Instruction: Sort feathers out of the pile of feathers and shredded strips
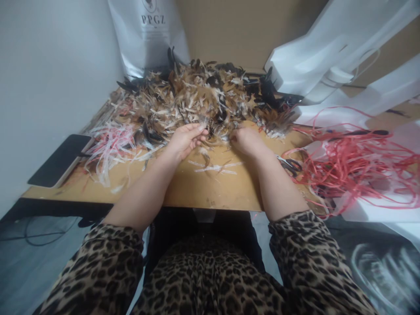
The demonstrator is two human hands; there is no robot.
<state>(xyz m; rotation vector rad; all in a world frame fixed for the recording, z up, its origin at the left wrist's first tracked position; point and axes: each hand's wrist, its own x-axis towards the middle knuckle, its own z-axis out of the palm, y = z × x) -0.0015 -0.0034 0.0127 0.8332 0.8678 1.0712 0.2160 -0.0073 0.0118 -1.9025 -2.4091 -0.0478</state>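
Note:
A big heap of brown, black and white feathers (200,94) covers the far half of a wooden board (210,190). My left hand (184,139) rests at the heap's near edge, fingers curled round a few feathers. My right hand (245,139) lies beside it, its fingers tucked into the feathers and closed on some of them. A few loose pale feathers (216,167) lie on the board just in front of both hands.
A black phone (59,159) lies at the board's left end beside pink and white strips (108,146). Scissors (290,165) and a tangle of red string (354,164) sit to the right. White bags (334,57) and a grey printed bag (147,30) stand behind.

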